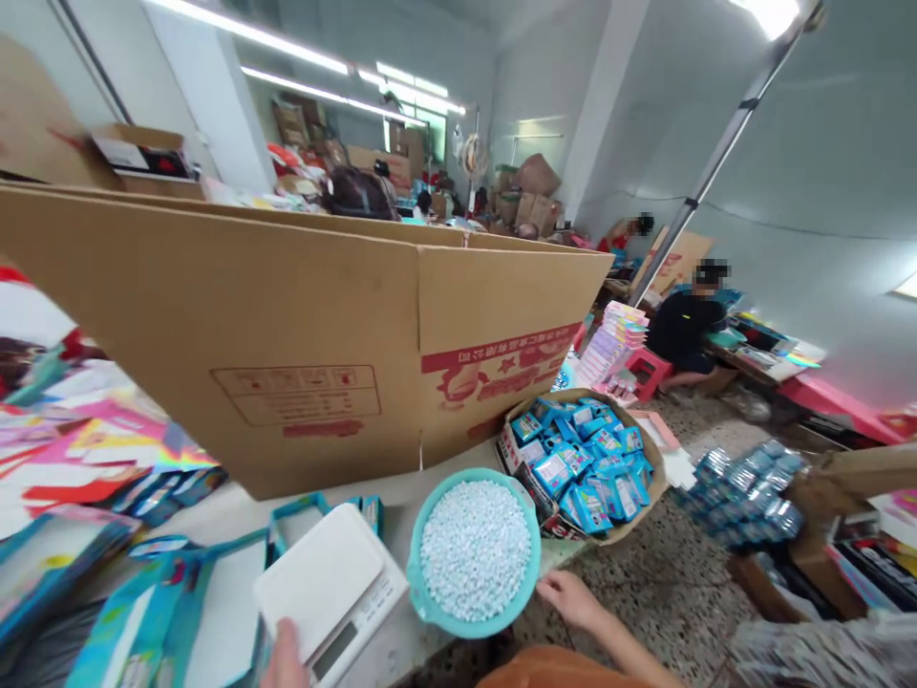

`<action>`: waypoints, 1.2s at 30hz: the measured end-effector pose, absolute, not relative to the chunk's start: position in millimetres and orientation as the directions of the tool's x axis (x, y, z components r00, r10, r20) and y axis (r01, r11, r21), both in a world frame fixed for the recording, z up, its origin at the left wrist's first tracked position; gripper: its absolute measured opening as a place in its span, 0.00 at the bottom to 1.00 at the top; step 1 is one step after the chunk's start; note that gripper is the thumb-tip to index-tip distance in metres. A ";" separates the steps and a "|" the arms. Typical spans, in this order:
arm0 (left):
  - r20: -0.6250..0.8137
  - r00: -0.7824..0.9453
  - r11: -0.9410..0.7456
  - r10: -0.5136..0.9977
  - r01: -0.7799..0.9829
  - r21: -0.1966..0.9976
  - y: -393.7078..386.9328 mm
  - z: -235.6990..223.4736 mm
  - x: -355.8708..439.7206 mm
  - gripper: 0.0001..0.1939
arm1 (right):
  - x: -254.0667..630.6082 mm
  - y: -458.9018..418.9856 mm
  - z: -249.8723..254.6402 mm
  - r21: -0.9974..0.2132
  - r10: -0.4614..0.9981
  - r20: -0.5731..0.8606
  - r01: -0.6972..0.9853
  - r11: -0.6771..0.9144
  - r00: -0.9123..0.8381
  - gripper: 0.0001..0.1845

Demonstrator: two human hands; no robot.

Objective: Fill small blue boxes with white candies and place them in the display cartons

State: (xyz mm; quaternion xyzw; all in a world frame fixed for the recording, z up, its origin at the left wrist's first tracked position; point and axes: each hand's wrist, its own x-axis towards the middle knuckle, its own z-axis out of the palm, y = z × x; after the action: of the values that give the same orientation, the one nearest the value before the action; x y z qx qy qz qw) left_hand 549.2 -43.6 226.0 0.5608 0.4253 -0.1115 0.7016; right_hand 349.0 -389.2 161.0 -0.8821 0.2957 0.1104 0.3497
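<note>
Room is reading bright, cool in cast. Ceiling tubes [250,36] are burning out to white at upper left; 1 lamp [766,13] is flaring at top right. Wall [809,191] is catching a soft wash. Clear-wrapped packs [745,492] are glinting. Large carton [315,315] is showing its near face in duller, even tone. Wide lens is stretching the edges. Left hand [285,659] is looking soft; the lower-right stack [823,655] is smearing. Beads [477,549] are holding clearer detail. Pixel blocks are covering 2 heads.
</note>
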 end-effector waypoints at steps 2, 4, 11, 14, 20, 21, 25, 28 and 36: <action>-0.695 0.666 0.369 0.271 0.595 0.714 -56.3 236.6 556.1 0.25 | 347.6 -392.9 151.7 -0.507 -0.477 -0.421 -0.636 -0.582 0.771 0.20; -0.661 0.724 0.385 0.198 0.563 0.731 -64.4 245.9 561.8 0.23 | 345.5 -397.7 143.0 -0.466 -0.505 -0.453 -0.677 -0.569 0.735 0.23; -0.555 0.800 0.328 0.228 0.473 0.818 -68.1 287.7 582.7 0.22 | 339.8 -406.3 128.0 -0.470 -0.500 -0.510 -0.714 -0.519 0.700 0.27; -0.468 0.842 0.319 0.269 0.381 0.868 -69.9 300.9 590.7 0.24 | 342.1 -404.5 128.3 -0.492 -0.474 -0.547 -0.723 -0.485 0.690 0.31; -0.429 0.856 0.321 0.288 0.336 0.886 -81.0 299.8 580.1 0.27 | 343.5 -401.4 131.9 -0.561 -0.375 -0.589 -0.697 -0.447 0.715 0.33; -0.449 0.846 0.320 0.287 0.357 0.878 -83.0 296.7 574.9 0.27 | 342.7 -401.7 131.1 -0.566 -0.363 -0.593 -0.692 -0.448 0.719 0.33; -0.528 0.792 0.326 0.305 0.435 0.840 -87.1 280.7 552.7 0.27 | 340.3 -405.7 126.3 -0.563 -0.312 -0.625 -0.690 -0.455 0.715 0.35; -0.557 0.752 0.319 0.354 0.463 0.827 -82.5 268.9 539.4 0.27 | 341.2 -409.6 124.9 -0.560 -0.281 -0.676 -0.723 -0.405 0.681 0.36; -0.672 0.669 0.242 0.317 0.628 0.740 -38.6 242.3 506.5 0.25 | 354.2 -420.3 128.6 -0.510 -0.257 -0.740 -0.767 -0.389 0.622 0.35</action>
State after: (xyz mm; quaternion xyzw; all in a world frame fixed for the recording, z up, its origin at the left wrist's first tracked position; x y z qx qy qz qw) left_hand 506.5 -38.6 242.3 0.6048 0.3904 -0.1137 0.6847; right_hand 354.2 -420.3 128.6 -0.7825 0.3271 0.2864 0.4458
